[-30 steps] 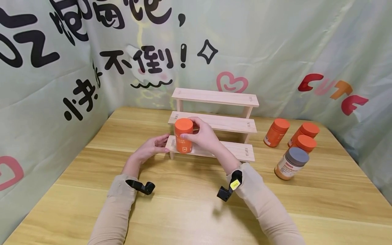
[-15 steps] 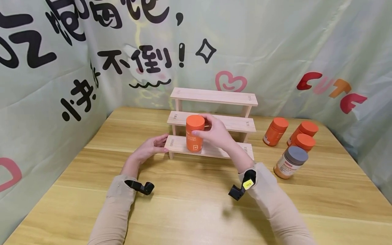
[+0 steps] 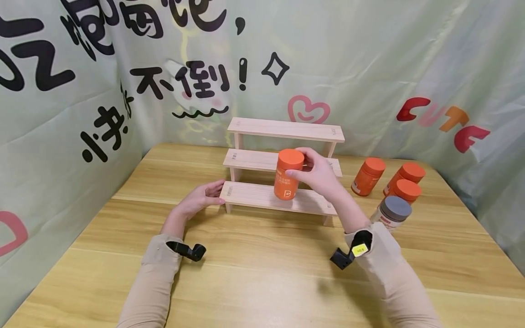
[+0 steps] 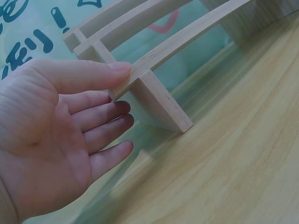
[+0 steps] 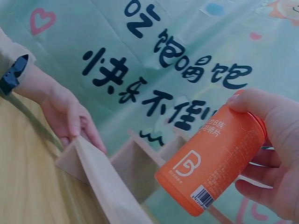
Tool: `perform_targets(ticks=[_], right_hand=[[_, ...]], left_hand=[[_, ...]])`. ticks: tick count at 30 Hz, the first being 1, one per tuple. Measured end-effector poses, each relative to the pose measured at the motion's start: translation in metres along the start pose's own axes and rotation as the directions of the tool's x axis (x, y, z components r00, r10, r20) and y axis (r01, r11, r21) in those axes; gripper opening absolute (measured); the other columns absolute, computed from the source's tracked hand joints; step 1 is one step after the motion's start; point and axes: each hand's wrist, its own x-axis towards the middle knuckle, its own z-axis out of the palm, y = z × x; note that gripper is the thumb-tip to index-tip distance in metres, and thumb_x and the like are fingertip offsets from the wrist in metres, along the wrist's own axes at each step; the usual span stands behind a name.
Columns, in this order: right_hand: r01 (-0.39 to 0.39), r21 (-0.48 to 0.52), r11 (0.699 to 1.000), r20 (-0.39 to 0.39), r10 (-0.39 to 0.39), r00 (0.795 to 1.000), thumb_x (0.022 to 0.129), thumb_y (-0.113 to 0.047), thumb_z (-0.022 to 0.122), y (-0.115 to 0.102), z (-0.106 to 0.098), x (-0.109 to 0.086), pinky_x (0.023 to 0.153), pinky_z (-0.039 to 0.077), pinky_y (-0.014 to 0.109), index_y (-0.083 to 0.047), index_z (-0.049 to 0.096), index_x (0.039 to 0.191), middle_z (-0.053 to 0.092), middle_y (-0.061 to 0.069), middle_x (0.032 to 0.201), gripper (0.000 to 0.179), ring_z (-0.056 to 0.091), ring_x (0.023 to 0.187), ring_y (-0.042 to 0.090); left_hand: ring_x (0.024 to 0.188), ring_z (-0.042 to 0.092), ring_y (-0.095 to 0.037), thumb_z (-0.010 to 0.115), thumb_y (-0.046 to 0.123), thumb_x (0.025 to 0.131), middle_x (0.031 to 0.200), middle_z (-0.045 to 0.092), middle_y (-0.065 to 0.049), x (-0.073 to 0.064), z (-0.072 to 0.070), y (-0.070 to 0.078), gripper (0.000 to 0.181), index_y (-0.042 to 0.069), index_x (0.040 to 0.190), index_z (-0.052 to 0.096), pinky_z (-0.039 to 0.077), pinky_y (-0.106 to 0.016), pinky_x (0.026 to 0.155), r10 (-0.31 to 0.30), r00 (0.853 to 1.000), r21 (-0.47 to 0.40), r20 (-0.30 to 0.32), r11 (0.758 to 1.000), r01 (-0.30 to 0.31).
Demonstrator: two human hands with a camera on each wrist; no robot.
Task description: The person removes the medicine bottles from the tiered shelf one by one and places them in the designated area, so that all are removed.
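In my right hand (image 3: 321,175) I grip an orange supplement bottle (image 3: 286,180) by its side, its thumb across the front near the cap. The bottle is nearly upright over the right half of the lowest step of a three-tier wooden shelf (image 3: 250,193); whether its base touches the board is unclear. In the right wrist view the printed label and barcode of the bottle (image 5: 210,154) face the camera. My left hand (image 3: 201,198) is at the lowest step's left end. There, in the left wrist view, thumb and index finger pinch the board's corner (image 4: 135,77), the other fingers loosely extended.
Right of the shelf stand several more containers: an orange bottle (image 3: 369,176), two others (image 3: 411,172) close together, and a grey-lidded jar (image 3: 393,212) partly behind my right sleeve. A printed cloth (image 3: 352,54) hangs behind the wooden table (image 3: 254,273).
My right hand has carried the orange bottle rightward along the lowest step, from its left end to past the middle. The left hand has stayed at the shelf's end.
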Motion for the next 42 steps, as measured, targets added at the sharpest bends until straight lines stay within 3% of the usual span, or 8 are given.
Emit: perform_targets(ticks=[9,21,31,42], right_hand=[[-0.011,-0.068,0.998,-0.081,0.006,0.997,0.085,-0.018,0.067,0.000,-0.038,-0.015,0.083,0.048,0.027,-0.004,0.046,0.130,0.055,0.013,0.119,0.052,0.054,0.099,0.020],[-0.075,-0.138,0.988,-0.205,0.046,0.978,0.088,-0.022,0.064,0.007,-0.084,-0.045,0.077,0.047,0.014,-0.004,0.042,0.132,0.054,0.001,0.113,0.053,0.054,0.096,0.009],[-0.116,-0.181,0.977,-0.319,0.053,0.946,0.088,-0.021,0.063,0.016,-0.116,-0.066,0.072,0.045,0.009,-0.010,0.043,0.130,0.052,-0.010,0.106,0.048,0.052,0.091,0.005],[-0.194,-0.150,0.969,-0.450,0.108,0.886,0.089,-0.018,0.062,0.020,-0.157,-0.096,0.068,0.042,0.003,-0.026,0.047,0.123,0.049,-0.014,0.103,0.038,0.048,0.087,0.003]], left_hand=[[0.134,0.024,-0.040,0.062,0.004,0.084,0.146,0.023,-0.026,-0.002,-0.001,0.002,0.075,-0.009,0.143,0.019,0.021,-0.048,0.109,-0.002,1.000,-0.004,-0.007,1.000,0.002],[0.134,0.024,-0.039,0.062,0.004,0.084,0.146,0.025,-0.027,-0.003,0.000,0.004,0.075,-0.008,0.143,0.019,0.021,-0.048,0.109,-0.009,1.000,-0.007,-0.007,1.000,0.009],[0.133,0.025,-0.039,0.063,0.005,0.084,0.146,0.025,-0.026,-0.001,-0.002,0.002,0.075,-0.007,0.144,0.020,0.023,-0.048,0.108,-0.004,1.000,0.025,-0.003,1.000,0.004],[0.134,0.025,-0.038,0.063,0.005,0.084,0.147,0.024,-0.025,-0.001,0.000,0.001,0.075,-0.007,0.144,0.020,0.023,-0.047,0.109,-0.004,1.000,0.015,-0.004,1.000,0.004]])
